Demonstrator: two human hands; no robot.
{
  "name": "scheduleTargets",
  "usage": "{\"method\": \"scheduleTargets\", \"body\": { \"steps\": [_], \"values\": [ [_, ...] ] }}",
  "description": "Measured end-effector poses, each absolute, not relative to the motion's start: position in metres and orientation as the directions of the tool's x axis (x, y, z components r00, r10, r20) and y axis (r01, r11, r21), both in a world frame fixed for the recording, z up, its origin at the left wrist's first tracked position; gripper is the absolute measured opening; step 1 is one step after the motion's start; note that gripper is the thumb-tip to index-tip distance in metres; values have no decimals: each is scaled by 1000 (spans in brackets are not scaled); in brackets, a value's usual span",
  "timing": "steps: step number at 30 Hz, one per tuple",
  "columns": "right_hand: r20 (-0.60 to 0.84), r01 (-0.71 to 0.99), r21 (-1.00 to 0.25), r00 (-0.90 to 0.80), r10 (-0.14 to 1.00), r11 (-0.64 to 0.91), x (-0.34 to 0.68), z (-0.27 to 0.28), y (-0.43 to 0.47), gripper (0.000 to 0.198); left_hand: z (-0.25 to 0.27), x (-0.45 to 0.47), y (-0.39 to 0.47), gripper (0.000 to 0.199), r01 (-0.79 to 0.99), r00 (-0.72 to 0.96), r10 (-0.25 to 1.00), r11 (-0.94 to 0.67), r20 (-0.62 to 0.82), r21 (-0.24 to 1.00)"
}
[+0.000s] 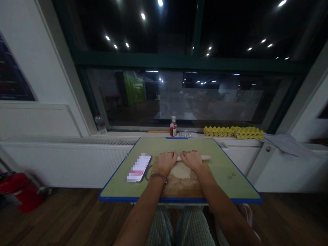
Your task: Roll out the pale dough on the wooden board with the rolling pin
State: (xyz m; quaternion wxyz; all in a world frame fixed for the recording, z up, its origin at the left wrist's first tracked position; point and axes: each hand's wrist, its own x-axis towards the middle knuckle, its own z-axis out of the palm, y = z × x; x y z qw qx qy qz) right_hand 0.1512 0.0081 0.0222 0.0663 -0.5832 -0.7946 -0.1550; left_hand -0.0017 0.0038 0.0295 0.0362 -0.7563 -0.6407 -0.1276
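Both my hands grip a pale wooden rolling pin (206,157) that lies crosswise at the far edge of a flattened sheet of dough (180,170). My left hand (167,161), with a beaded bracelet at the wrist, is wrapped round the pin's left part. Close beside it, my right hand (191,159) is closed round the pin too, and the pin's right end sticks out past it. Under the dough is a brown, flour-dusted wooden board (183,189). My palms and fingers hide much of the pin.
The board rests on a green table (220,177) with a blue rim. A phone (139,169) lies left of my hands. Along the windowsill stand a small red-labelled bottle (173,126), a yellow egg carton (233,132) and a clear bottle (100,123). A red fire extinguisher (22,191) stands left.
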Motion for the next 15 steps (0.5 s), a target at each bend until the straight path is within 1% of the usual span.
{"method": "scheduleTargets", "body": {
  "steps": [2, 6, 8, 12, 15],
  "values": [
    [321, 964, 128, -263, 910, 234, 151, 23, 8, 42, 32, -1, 2, 47, 975, 165, 960, -193, 225, 109],
    [436, 995, 27, -102, 894, 100, 150, 23, 9, 45, 34, 2, 0, 52, 975, 157, 955, -191, 252, 115],
    [465, 999, -11, -29, 885, 38, 151, 22, 11, 46, 33, 2, 1, 53, 974, 151, 953, -188, 264, 124],
    [497, 994, -61, 107, 861, -88, 156, 22, 12, 48, 25, -5, 9, 54, 966, 93, 948, -160, 305, 205],
    [515, 982, -84, 186, 837, -166, 161, 22, 11, 51, 19, -12, 16, 50, 951, 54, 933, -157, 355, 267]
  ]
}}
